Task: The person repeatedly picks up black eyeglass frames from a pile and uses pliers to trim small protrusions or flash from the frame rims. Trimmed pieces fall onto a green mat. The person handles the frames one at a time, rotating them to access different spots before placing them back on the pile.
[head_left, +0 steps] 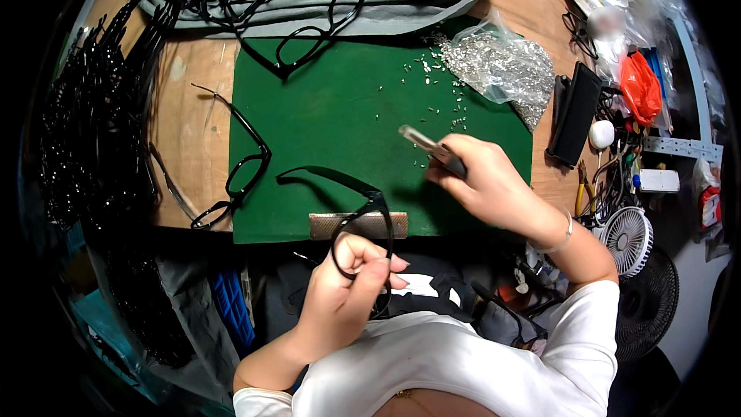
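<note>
My left hand (340, 286) pinches a black eyeglass frame (376, 202) by its rim, near the front edge of the green mat (324, 116). One temple of the frame stretches left over the mat. My right hand (494, 185) is closed round a small hand tool (424, 142) with a pale metal tip and dark handle; its exact kind is unclear. The tool points left above the mat. Small silvery pieces (427, 66) lie scattered beyond it, beside a clear plastic bag (502, 62) full of them. Another black eyeglass frame (262, 154) rests at the mat's left edge.
Black eyeglass frames (285, 69) lie on grey cloth (417, 0) at the back, with a dense black pile (93, 123) at left. A textured metal plate (359, 226) sits at the mat's front edge. Right: a black case (575, 116), yellow-handled pliers (583, 189), a white fan (627, 239).
</note>
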A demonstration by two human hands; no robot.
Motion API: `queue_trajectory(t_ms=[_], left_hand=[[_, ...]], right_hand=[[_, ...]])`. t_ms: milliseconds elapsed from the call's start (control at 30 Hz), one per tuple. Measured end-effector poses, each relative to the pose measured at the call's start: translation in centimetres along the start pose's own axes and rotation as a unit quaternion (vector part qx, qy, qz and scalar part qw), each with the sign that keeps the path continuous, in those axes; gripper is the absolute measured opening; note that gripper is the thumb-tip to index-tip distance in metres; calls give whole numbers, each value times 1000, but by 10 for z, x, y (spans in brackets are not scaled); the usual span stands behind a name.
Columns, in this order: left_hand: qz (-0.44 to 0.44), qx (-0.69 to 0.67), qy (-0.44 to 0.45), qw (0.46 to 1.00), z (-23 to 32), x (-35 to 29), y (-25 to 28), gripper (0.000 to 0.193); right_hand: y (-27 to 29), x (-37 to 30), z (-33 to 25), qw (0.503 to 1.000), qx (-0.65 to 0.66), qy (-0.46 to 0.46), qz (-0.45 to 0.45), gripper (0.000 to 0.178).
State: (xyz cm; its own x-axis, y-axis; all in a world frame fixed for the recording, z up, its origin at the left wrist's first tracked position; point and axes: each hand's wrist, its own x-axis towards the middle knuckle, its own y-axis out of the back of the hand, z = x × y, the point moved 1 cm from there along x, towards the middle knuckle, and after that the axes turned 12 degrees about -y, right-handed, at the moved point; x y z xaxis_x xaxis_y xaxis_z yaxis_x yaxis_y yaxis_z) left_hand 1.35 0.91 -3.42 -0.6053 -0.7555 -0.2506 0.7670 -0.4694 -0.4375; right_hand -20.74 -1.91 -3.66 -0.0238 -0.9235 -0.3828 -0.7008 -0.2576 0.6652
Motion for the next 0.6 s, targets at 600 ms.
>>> queue_trajectory(t_ms=[600], left_hand=[[-33, -33, 24, 999, 12, 14, -20, 51]], right_hand=[[-7, -24, -32, 790, 520, -215, -242, 19]])
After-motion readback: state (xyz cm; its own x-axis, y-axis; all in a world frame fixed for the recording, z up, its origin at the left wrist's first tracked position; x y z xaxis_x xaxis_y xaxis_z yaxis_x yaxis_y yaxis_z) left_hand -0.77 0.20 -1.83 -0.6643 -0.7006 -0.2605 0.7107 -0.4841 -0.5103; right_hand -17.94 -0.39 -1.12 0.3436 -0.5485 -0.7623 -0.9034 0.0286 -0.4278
